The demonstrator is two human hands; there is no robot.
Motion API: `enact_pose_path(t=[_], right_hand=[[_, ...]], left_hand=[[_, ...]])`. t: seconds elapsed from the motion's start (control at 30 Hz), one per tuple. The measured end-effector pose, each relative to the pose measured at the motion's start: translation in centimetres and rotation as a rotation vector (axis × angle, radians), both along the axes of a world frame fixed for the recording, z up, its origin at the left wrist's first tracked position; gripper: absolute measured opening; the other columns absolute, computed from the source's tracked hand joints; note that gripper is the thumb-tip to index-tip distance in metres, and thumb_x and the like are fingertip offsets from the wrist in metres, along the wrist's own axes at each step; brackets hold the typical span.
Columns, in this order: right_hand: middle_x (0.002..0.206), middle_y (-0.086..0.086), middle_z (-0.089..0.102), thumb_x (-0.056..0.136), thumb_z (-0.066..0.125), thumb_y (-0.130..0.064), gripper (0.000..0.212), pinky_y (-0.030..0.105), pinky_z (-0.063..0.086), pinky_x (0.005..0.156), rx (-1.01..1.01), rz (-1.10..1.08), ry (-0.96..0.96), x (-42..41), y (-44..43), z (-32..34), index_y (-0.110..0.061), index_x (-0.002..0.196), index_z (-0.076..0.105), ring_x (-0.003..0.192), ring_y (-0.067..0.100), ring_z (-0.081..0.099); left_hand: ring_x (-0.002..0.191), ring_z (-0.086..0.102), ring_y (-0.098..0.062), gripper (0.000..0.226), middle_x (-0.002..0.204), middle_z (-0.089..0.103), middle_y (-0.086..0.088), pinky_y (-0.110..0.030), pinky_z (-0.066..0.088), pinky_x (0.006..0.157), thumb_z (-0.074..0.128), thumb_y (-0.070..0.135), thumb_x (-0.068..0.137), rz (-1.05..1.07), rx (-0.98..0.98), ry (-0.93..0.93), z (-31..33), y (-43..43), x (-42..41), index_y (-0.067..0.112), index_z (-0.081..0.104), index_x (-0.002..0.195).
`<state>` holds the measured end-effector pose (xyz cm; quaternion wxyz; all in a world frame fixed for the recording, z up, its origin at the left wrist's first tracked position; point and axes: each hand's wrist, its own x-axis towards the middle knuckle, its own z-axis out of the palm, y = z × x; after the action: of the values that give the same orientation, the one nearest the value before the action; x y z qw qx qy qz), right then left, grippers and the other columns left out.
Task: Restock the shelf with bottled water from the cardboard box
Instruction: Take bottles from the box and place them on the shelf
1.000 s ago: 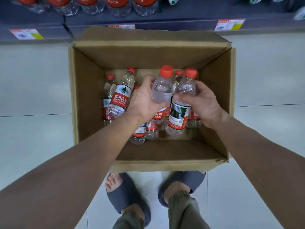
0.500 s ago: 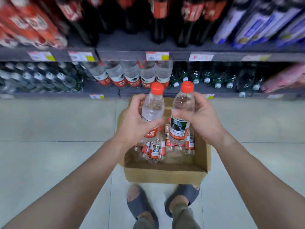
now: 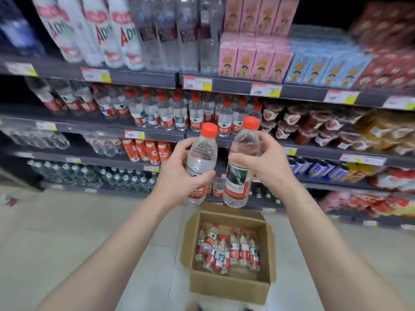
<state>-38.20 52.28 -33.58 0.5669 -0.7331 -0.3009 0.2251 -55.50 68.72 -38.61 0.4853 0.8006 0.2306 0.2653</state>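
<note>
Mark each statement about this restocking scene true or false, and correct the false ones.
1. The left hand grips the left bottle, and the right hand grips the right bottle. True.
2. The cardboard box is empty. False: boxed bottles still lie in it.
3. Both held bottles stand on the shelf. False: they are in the air in front of it, above the box.
4. Pink cartons stand one level above the shelved water bottles. True.
</note>
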Motion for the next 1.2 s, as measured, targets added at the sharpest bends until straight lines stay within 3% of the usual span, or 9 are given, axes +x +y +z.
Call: enact_pose_path(t=[0.13,0.23,0.37,0.5,0.63,0.8,0.87,1.03,1.2], right_hand=[[0.103,-0.02,0.077,0.061,0.094,-0.047,0.058,0.026,0.058,0.075,0.052,0.026,-0.079,-4.2,-0.6,7.7,-0.043,0.112,0.067,0.09,-0.002,0.073],[0.102,-0.019,0.078,0.061,0.094,-0.043,0.056,0.028,0.059,0.077,0.094,0.058,-0.127,-7.3,-1.3,11.3,-0.041,0.111,0.068,0.089,-0.001,0.074],[0.103,-0.017,0.079,0.064,0.096,-0.032,0.056,0.034,0.06,0.085,0.141,0.124,-0.15,-11.1,-1.8,14.6,-0.037,0.113,0.069,0.093,0.002,0.075],[0.1,-0.026,0.076,0.056,0.095,-0.043,0.061,0.014,0.055,0.068,0.198,0.145,-0.17,-14.8,-1.8,17.1,-0.041,0.11,0.067,0.086,-0.006,0.072],[0.098,-0.024,0.077,0.057,0.095,-0.044,0.06,0.021,0.054,0.069,0.2,0.208,-0.157,-18.4,-1.0,18.8,-0.037,0.111,0.07,0.084,-0.005,0.073],[0.095,-0.028,0.075,0.061,0.097,-0.036,0.055,0.01,0.052,0.061,0.204,0.285,-0.174,-23.8,2.4,20.5,-0.039,0.109,0.069,0.083,-0.009,0.071],[0.095,-0.028,0.076,0.063,0.097,-0.036,0.052,0.014,0.052,0.064,0.211,0.308,-0.18,-26.3,4.7,21.0,-0.042,0.106,0.069,0.083,-0.009,0.071],[0.097,-0.024,0.077,0.064,0.096,-0.034,0.051,0.025,0.055,0.073,0.232,0.364,-0.172,-33.5,12.6,21.3,-0.042,0.108,0.071,0.085,-0.005,0.073],[0.093,-0.025,0.078,0.066,0.095,-0.029,0.047,0.015,0.052,0.068,0.228,0.38,-0.191,-41.4,22.8,20.7,-0.042,0.104,0.072,0.082,-0.007,0.073]], left_hand=[[0.106,0.071,0.005,0.077,0.115,0.075,0.027,-0.008,0.051,0.082,0.093,0.041,0.069,0.023,0.066,-0.055,8.0,-0.4,-4.5,0.055,0.052,0.133],[0.103,0.072,0.008,0.076,0.113,0.075,0.029,-0.002,0.049,0.08,0.094,0.041,0.068,0.06,0.078,-0.09,11.8,-1.2,-8.1,0.063,0.052,0.127],[0.102,0.073,0.006,0.077,0.114,0.074,0.03,-0.006,0.053,0.077,0.096,0.039,0.068,0.112,0.078,-0.103,15.7,-2.5,-12.7,0.065,0.051,0.124],[0.099,0.075,0.002,0.077,0.113,0.076,0.026,-0.014,0.057,0.076,0.096,0.043,0.067,0.213,0.082,-0.116,18.4,-3.3,-17.5,0.059,0.052,0.127],[0.098,0.076,0.0,0.08,0.111,0.079,0.018,-0.028,0.06,0.083,0.096,0.049,0.063,0.317,0.067,-0.137,20.1,-3.1,-22.9,0.062,0.051,0.127],[0.1,0.075,0.004,0.077,0.11,0.078,0.023,-0.025,0.057,0.082,0.097,0.05,0.064,0.376,0.068,-0.132,21.4,-1.0,-29.7,0.062,0.051,0.126],[0.101,0.074,0.005,0.077,0.11,0.078,0.024,-0.024,0.055,0.082,0.097,0.047,0.066,0.392,0.068,-0.136,21.8,0.6,-32.5,0.061,0.051,0.127],[0.104,0.076,-0.005,0.077,0.113,0.08,0.016,-0.041,0.061,0.092,0.097,0.041,0.066,0.414,0.051,-0.151,22.4,7.5,-39.6,0.053,0.054,0.13],[0.099,0.076,0.0,0.075,0.111,0.078,0.021,-0.032,0.06,0.084,0.097,0.042,0.067,0.432,0.075,-0.145,22.4,17.0,-47.3,0.051,0.054,0.129]])
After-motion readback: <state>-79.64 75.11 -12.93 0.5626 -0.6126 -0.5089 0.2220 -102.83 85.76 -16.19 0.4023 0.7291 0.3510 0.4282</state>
